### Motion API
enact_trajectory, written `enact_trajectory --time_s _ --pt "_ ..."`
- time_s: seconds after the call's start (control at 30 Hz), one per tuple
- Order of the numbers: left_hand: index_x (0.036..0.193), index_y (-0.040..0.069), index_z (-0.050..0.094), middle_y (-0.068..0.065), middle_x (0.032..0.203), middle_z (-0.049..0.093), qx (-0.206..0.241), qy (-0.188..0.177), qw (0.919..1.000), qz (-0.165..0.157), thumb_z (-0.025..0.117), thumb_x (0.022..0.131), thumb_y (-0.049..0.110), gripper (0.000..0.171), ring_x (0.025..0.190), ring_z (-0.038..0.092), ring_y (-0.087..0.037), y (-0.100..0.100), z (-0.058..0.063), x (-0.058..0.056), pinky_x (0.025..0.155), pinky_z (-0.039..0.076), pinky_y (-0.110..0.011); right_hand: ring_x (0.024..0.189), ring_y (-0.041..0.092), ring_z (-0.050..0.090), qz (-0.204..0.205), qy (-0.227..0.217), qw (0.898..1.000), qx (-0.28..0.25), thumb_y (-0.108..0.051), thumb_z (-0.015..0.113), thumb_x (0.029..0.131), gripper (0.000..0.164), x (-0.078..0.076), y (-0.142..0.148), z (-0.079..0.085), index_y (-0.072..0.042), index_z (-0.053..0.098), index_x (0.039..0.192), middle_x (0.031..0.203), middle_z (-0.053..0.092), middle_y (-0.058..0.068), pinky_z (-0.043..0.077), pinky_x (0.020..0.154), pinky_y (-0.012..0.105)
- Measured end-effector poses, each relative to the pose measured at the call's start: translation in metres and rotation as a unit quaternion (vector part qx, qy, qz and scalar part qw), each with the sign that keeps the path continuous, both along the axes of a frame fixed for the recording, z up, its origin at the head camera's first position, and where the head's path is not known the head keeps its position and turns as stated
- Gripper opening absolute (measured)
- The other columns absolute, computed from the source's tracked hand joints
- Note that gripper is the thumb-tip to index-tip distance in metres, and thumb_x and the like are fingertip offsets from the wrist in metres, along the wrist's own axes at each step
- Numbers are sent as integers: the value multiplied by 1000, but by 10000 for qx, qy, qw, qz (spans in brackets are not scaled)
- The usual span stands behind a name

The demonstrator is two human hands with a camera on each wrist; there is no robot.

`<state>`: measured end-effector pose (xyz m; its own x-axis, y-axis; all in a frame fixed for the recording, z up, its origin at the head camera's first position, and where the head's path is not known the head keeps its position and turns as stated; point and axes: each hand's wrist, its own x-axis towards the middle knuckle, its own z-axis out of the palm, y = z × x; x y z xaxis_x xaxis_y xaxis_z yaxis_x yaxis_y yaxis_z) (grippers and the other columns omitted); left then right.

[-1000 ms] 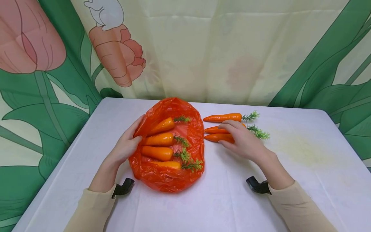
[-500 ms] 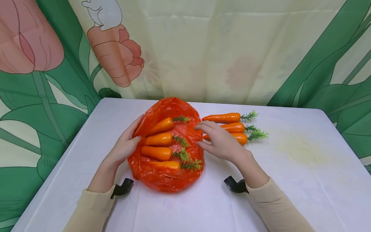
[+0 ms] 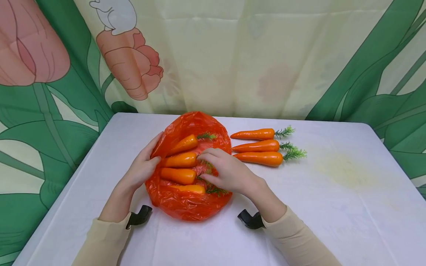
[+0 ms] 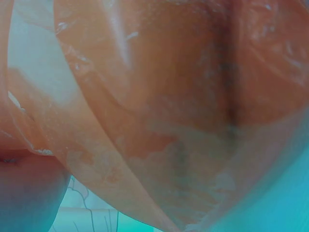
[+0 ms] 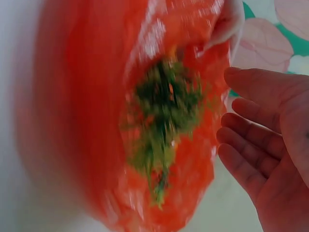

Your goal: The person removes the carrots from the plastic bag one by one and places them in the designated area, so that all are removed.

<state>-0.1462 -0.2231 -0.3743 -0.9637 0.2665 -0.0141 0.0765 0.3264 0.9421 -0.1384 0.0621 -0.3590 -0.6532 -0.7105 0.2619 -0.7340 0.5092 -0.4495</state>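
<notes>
A red plastic bag (image 3: pixel 189 210) lies with its mouth spread, and several orange carrots (image 3: pixel 179 160) with green tops sit inside it. My left hand (image 3: pixel 141 166) holds the bag's left rim, thumb at the edge and fingers along the outside. My right hand (image 3: pixel 233 171) hovers over the bag's right side, fingertips close to the carrot tops and partly covering them. In the right wrist view, the fingers of my right hand (image 5: pixel 270 125) are loosely extended with nothing in them, beside the leafy tops (image 5: pixel 166 106). Translucent bag film (image 4: pixel 145 72) fills most of the left wrist view.
Three more carrots (image 3: pixel 259 159) lie side by side on the white tablecloth (image 3: pixel 332 221), just right of the bag, their tips toward it. Behind the table hangs a printed curtain (image 3: pixel 249 55). Each wrist wears a black camera mount (image 3: pixel 141 216).
My right hand has moved left from above the three loose carrots, without taking one, to over the bag. My left hand and the bag have kept their places.
</notes>
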Motion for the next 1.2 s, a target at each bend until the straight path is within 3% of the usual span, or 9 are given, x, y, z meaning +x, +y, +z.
enact_trajectory --time_s 0.5,0.8,1.0,1.2 --pt "163 16 15 -4 166 18 4 25 10000 24 34 98 -8 73 151 16 -27 1 0 0 120 13 -55 119 20 54 574 52 9962 650 -21 74 94 38 17 -26 -11 -4 63 127 126 59 6 46 103 29" --pt "164 17 15 -5 166 20 46 48 10000 -54 35 98 -8 73 150 18 -28 0 -1 -1 120 15 -56 120 18 53 532 -183 9929 1051 -24 72 96 39 24 -32 -15 -7 62 130 127 59 4 47 101 26" --pt "164 16 14 -5 166 19 113 32 9999 -78 35 97 -8 74 150 18 -28 0 0 0 119 16 -56 113 18 55 431 144 9892 1392 -27 73 94 43 26 -35 -18 -11 61 132 120 61 1 49 97 28" --pt "164 17 14 -4 166 20 152 14 9999 -60 35 97 -8 74 150 19 -27 1 0 0 119 19 -55 120 19 55 336 115 9840 1746 -32 74 93 55 28 -36 -21 -11 56 141 130 59 1 49 100 31"
